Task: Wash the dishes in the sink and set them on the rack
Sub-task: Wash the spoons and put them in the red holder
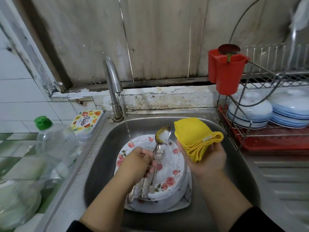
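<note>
My left hand [137,162] grips a bunch of metal spoons [160,139] over the steel sink [222,136]; their bowls point up and away, the top one soapy. The handles stick out below my wrist. My right hand [206,160] holds a folded yellow cloth [195,136] just right of the spoons. Water runs from the tap [112,77] down onto a stack of flowered plates [168,180] in the basin. The wire dish rack [260,131] stands at the right with stacked white-and-blue bowls [250,113] on its red tray.
A red utensil cup [226,72] with a ladle in it hangs on the rack's left end. A clear bottle with a green cap [55,139] and a printed tin [87,122] stand on the counter left of the sink. The ribbed drainboard [280,178] lies to the right.
</note>
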`<state>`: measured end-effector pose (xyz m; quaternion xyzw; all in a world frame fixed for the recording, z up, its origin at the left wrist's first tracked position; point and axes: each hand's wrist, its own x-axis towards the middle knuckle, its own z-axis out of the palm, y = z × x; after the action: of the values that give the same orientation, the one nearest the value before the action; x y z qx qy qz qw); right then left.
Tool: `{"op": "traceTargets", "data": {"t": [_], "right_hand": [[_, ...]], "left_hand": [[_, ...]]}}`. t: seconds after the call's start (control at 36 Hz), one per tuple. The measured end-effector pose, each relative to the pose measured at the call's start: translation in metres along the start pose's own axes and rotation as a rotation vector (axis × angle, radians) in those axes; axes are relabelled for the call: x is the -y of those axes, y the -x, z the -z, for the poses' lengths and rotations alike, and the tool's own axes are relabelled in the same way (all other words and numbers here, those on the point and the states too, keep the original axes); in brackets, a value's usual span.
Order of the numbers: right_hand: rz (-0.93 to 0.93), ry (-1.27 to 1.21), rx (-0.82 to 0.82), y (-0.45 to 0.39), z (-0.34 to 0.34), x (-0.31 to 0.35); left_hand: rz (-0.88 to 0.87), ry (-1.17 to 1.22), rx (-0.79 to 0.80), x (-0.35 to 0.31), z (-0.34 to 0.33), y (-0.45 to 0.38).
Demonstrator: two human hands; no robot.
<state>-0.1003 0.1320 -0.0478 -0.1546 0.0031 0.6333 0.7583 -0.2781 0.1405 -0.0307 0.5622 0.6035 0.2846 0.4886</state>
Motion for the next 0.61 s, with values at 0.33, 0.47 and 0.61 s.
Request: {"op": "traceTargets", "data": {"t": [0.33, 0.47, 0.61], "right_hand": [[-0.157, 0.073, 0.155, 0.011, -0.005, -0.011], [-0.272, 0.26, 0.245, 0.015, -0.01, -0.023], [-0.216, 0.526, 0.028, 0.013, -0.008, -0.03]], "left_hand": [[-0.196, 0.024, -0.092, -0.012, -0.006, 0.021], [-0.115, 0.042, 0.077, -0.009, -0.018, 0.026], [0.002, 0.172, 0.256, -0.01, -0.022, 0.032]]}}
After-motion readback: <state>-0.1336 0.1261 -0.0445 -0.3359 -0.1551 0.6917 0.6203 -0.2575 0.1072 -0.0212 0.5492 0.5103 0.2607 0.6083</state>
